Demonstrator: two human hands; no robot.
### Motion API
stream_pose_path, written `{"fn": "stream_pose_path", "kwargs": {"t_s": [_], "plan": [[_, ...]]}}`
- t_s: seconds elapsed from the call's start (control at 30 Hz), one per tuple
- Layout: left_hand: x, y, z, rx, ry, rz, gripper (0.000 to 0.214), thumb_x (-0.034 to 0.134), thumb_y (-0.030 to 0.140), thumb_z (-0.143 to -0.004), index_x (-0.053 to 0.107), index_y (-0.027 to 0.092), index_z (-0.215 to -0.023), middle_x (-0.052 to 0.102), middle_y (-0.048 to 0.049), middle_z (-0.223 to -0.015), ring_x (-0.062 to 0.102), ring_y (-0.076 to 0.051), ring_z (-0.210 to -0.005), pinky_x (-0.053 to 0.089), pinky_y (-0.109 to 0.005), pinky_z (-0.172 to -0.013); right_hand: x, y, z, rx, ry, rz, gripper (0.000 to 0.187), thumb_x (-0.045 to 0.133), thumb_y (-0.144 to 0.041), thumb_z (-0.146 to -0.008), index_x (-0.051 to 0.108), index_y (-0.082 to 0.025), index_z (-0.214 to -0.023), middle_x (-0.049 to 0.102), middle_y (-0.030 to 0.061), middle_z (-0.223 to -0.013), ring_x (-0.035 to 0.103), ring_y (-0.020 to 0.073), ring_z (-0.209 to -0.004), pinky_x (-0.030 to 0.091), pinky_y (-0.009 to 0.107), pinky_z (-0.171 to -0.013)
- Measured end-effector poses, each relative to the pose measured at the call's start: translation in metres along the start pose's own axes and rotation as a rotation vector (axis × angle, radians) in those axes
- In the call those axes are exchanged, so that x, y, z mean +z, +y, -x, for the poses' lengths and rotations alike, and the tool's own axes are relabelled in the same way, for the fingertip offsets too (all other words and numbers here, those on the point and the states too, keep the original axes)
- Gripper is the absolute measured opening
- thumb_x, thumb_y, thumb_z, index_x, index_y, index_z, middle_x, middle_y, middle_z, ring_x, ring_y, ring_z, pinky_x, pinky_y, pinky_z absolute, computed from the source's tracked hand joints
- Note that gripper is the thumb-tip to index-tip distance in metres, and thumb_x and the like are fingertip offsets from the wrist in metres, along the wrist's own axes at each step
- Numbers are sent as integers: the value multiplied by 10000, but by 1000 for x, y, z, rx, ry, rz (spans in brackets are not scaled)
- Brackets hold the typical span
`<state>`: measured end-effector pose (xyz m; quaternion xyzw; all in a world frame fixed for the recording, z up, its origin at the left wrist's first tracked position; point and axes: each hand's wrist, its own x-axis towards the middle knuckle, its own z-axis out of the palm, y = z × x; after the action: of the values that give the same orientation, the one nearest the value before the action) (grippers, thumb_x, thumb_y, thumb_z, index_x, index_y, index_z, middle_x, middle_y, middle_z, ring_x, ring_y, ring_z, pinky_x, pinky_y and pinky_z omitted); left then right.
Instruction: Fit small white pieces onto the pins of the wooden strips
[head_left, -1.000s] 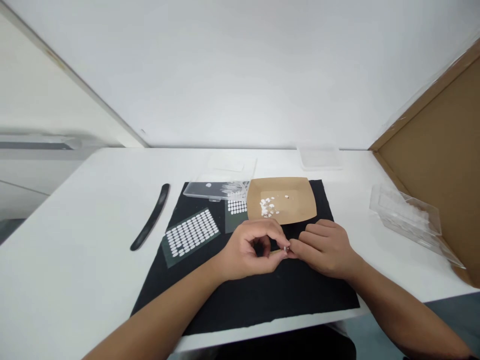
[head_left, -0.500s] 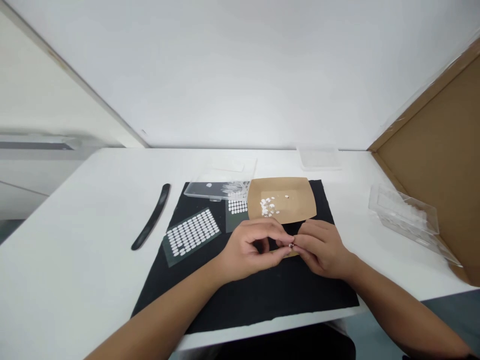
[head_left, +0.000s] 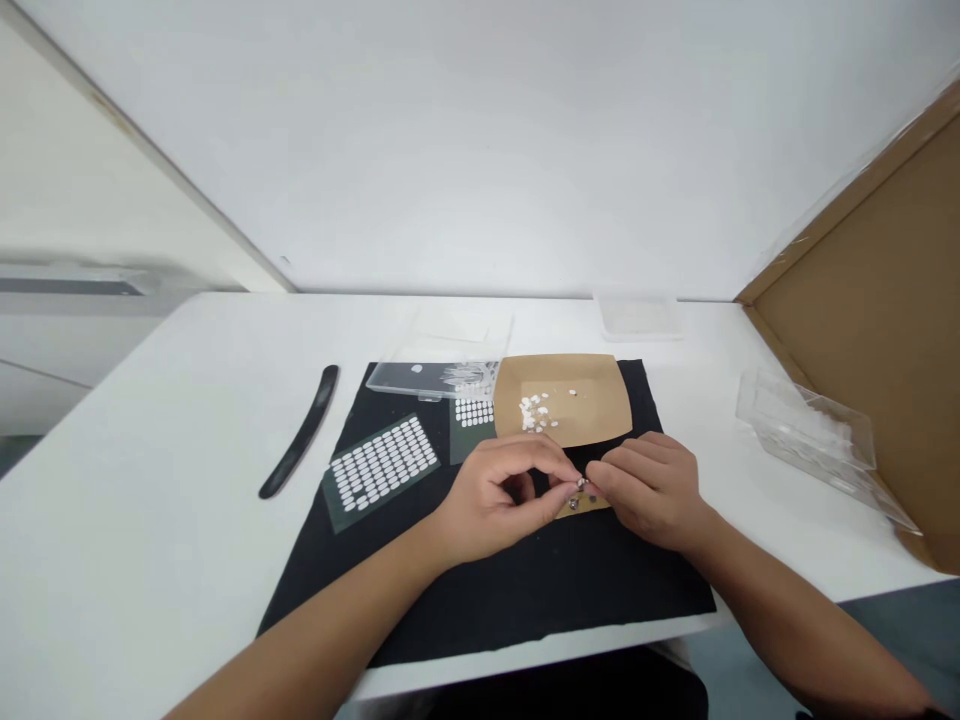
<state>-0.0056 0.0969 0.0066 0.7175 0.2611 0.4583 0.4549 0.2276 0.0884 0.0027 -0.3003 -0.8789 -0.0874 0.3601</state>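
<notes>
My left hand (head_left: 504,497) is closed, its thumb and forefinger pinching a tiny shiny metallic piece (head_left: 581,484). Its exact kind is too small to make out. My right hand (head_left: 651,488) is curled, with fingertips meeting at the same spot; what they grip is hidden. Just under the fingertips lies a small tan piece (head_left: 591,506), partly covered by the hands, with a few small dark shiny bits on it. Behind the hands sits a brown paper tray (head_left: 592,415) holding several small white pieces (head_left: 534,412).
On the black mat (head_left: 480,610) lie a sheet of white oval stickers (head_left: 386,462), another sheet (head_left: 474,435) and an open clear case (head_left: 431,380). A black curved file (head_left: 302,435) is on the left. Clear boxes (head_left: 806,425) stand right, a translucent container (head_left: 639,317) behind.
My right hand's fingers have shifted and curled in slightly, uncovering more of the small tan piece and shiny bits below. My left hand keeps its pinch almost in place.
</notes>
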Motion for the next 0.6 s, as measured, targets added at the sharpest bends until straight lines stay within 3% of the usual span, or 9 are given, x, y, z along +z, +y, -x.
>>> {"fn": "stream_pose_path", "kwargs": {"t_s": [0.4, 0.6], "plan": [[2, 3, -2, -11, 33, -77, 117, 727, 59, -817, 785, 133, -885, 773, -78, -825, 680, -102, -590, 501, -141, -441, -2, 3, 2, -55, -123, 89, 69, 602, -159, -1035, 650, -207, -1025, 635, -48, -684, 511, 114, -622, 271, 335, -639], [3, 0, -2, -83, 52, -118, 66, 731, 95, -819, 770, 142, -842, 771, -77, -803, 691, -115, -605, 467, -131, -426, -1, 3, -1, -37, -135, 104, 97, 600, -179, -1049, 657, -207, -977, 650, -41, -698, 509, 117, -639, 281, 329, -658]]}}
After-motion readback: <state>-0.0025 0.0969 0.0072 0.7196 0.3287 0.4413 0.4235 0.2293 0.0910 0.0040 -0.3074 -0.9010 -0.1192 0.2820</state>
